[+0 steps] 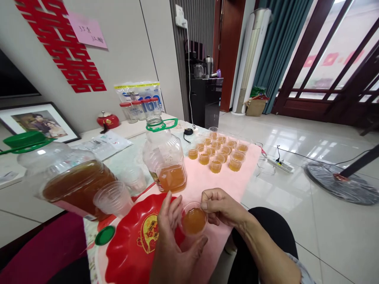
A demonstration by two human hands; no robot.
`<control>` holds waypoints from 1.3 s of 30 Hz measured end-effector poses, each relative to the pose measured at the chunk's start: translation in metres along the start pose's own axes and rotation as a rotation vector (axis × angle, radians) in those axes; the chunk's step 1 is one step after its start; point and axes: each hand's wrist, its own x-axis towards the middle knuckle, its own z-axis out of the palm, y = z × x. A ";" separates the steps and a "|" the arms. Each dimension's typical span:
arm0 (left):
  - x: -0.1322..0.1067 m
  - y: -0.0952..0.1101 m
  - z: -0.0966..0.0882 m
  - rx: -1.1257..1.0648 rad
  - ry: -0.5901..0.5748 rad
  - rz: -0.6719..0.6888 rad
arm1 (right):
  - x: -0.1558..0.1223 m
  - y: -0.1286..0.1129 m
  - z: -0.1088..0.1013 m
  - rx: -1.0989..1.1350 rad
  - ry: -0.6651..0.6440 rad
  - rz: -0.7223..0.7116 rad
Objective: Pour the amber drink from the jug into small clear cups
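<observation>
Clear plastic cup (192, 232) with amber liquid (194, 219) in it, held at the right edge of a red scalloped tray (127, 244), over the near part of the pink-covered worktop (232, 184). Right grip (219, 206) closed in a pinch, thumb and bent fingers at the rim between 1 and 2 o'clock. Left grip (179, 248) curved part-open about the same cup, thumb at 5 o'clock, fingers between 9 and 10; cannot tell how firmly it touches.

From the held cup, at 1 o'clock and well apart: cluster of filled cups (216, 163), close together. Judging by these, a good batch already poured and set out; held cup filled too, but apart from that cluster. Remaining: amber liquid in the lower part of the uncapped jug (171, 177) at 11 o'clock, and more in the green-capped jug (77, 185) between 9 and 10. Nearer, in that same direction: nested plastic cups (114, 197), apparently without liquid. Loose green cap (105, 235) at 9 o'clock, just beside the tray.
</observation>
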 end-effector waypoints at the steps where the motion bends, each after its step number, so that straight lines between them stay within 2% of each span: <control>1: -0.001 -0.003 0.001 0.003 -0.003 0.026 | -0.003 0.000 -0.005 0.003 0.024 -0.012; 6: -0.011 -0.018 0.012 0.008 -0.011 0.109 | -0.019 -0.008 -0.037 0.020 0.194 -0.098; 10: -0.029 -0.026 0.036 -0.037 -0.026 0.081 | -0.029 -0.017 -0.067 0.016 0.357 -0.166; 13: -0.040 -0.037 0.053 -0.033 -0.088 0.061 | -0.034 -0.022 -0.085 0.009 0.483 -0.213; 16: -0.046 -0.052 0.060 0.010 -0.157 0.040 | -0.036 -0.023 -0.097 0.006 0.605 -0.260; 19: -0.050 -0.062 0.061 0.036 -0.183 0.010 | -0.036 -0.021 -0.104 0.004 0.712 -0.298; 27: -0.050 -0.070 0.062 0.005 -0.198 -0.053 | -0.029 -0.012 -0.108 -0.004 0.904 -0.375; 33: -0.051 -0.079 0.065 0.012 -0.193 -0.065 | -0.023 -0.009 -0.109 0.000 0.944 -0.388; 39: -0.050 -0.073 0.064 0.001 -0.223 -0.020 | -0.017 -0.006 -0.109 0.021 0.958 -0.372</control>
